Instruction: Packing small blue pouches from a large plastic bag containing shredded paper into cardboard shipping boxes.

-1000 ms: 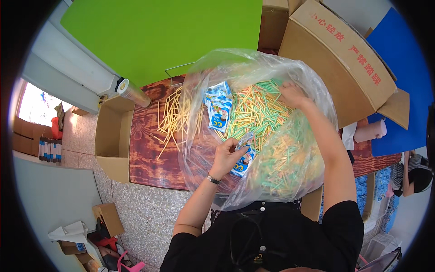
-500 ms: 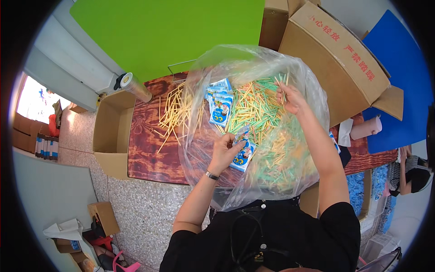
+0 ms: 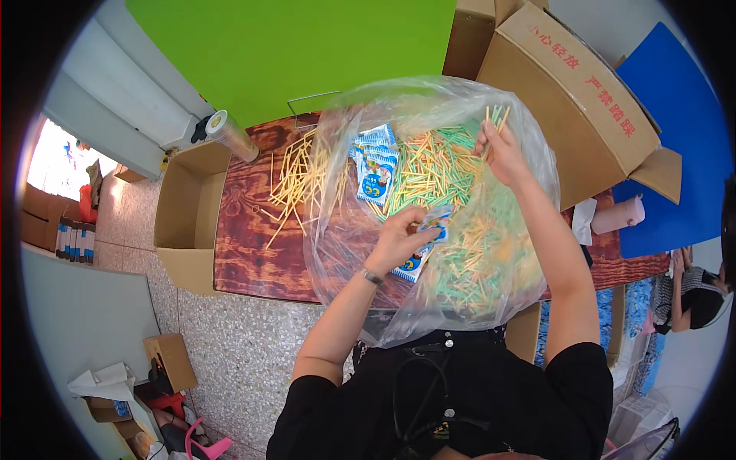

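Observation:
My left hand [image 3: 399, 239] is closed on the upper part of a small blue-and-white packet [image 3: 435, 223]. Below the fingers shows another blue-and-white piece [image 3: 410, 268]; I cannot tell whether it belongs to the same packet. My right hand [image 3: 503, 157], raised over the far right of the clear plastic bag [image 3: 406, 86], pinches a few thin sticks [image 3: 498, 116] that point upward. Many yellow, green and orange sticks [image 3: 433, 165] fill the open bag. Left of them lies a stack of blue-and-white packets [image 3: 376, 175].
Loose yellow sticks [image 3: 291, 184] lie on the red-brown table [image 3: 253, 257]. A lidded tumbler [image 3: 230, 134] and an open carton [image 3: 188, 203] stand at left. Far right are a large carton [image 3: 563, 107] and a pink roll [image 3: 617, 216]. Another person [image 3: 694, 295] is at the right edge.
My left hand has moved slightly right and up with the packet, whose top now bends over toward the right. My right hand has shifted a little right, still holding sticks.

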### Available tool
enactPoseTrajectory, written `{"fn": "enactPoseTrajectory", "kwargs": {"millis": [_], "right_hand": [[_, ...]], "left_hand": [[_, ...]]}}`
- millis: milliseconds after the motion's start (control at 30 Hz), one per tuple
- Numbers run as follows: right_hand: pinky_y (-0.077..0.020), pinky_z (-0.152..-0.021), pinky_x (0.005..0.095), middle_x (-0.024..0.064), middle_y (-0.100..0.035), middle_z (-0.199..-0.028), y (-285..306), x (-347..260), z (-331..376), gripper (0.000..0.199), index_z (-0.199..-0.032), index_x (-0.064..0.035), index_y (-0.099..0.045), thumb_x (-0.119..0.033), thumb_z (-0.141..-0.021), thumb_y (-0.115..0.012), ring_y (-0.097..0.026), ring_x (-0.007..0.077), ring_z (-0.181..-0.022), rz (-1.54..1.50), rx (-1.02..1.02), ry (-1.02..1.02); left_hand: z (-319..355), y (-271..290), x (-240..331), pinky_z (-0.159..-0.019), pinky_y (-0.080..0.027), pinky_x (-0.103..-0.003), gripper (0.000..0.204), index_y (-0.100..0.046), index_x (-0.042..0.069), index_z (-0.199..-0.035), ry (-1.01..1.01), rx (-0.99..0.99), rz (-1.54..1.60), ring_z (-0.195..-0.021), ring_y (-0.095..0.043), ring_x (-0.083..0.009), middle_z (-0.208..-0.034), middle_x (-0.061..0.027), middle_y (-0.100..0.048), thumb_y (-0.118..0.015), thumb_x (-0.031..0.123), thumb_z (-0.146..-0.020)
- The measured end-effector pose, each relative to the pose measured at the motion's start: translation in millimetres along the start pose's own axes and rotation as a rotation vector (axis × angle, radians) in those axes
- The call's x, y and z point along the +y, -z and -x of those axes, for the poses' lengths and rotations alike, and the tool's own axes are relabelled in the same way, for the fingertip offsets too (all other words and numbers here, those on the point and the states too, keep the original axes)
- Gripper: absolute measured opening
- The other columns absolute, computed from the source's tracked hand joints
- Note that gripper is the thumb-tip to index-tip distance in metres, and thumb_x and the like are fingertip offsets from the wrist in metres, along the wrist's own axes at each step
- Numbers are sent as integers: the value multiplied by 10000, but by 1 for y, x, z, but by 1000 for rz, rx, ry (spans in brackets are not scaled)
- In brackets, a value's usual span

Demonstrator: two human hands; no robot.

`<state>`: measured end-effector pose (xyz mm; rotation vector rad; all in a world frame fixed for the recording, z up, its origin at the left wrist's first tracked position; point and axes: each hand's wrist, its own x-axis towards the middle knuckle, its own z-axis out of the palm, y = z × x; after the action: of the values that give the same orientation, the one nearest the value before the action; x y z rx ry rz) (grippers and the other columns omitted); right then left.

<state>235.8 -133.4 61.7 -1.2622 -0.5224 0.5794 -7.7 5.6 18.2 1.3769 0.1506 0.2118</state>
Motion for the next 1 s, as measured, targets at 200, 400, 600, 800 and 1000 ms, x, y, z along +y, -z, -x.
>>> {"fn": "enactPoseTrajectory", "kwargs": {"millis": [200,400,600,800,1000], "right_hand": [[-477,-712,318,-30,-482,-785,-66,-43,16,173,-995,-112,-485,-283,-1011,-465,-511,101,-710,-344,-137,-3],[-479,-709,316,-15,-487,-778,-64,-48,10,175,-1028,-87,-489,-258,-1015,-454,-516,114,-706,-547,-37,31],[-487,-671,300,0,-509,-777,-1,-26,3,173,-1065,-75,-502,-235,-1011,-463,-525,123,-695,-460,-69,-63],[-480,-612,296,13,-509,-768,7,15,-3,189,-1050,-73,-513,-254,-999,-489,-518,122,-672,-486,227,-251],[-523,-678,357,82,-590,-857,54,36,-20,209,-1056,-41,-501,-239,-989,-490,-609,222,-759,335,242,-381]], "left_hand": [[-53,-25,45,-531,-384,-212,165,-642,24,-910,-209,-70,-279,-640,-466,-15,-1003,-16,-615,-740,95,-797],[-34,20,49,-513,-403,-241,203,-703,41,-909,-214,-28,-640,-561,-495,-82,-687,-15,-585,-743,193,-782],[-16,161,68,-553,-469,-318,195,-706,34,-840,-176,383,-1150,-587,-611,-174,-684,-103,-650,-734,209,-757],[-33,217,57,-676,-517,-381,239,-676,12,-833,-403,607,-1467,-795,-663,-338,-1037,-183,-676,-736,224,-741],[-26,149,50,-656,-488,-248,230,-661,8,-1009,-220,423,-797,-751,-609,-83,-951,-60,-690,-717,104,-807]]}}
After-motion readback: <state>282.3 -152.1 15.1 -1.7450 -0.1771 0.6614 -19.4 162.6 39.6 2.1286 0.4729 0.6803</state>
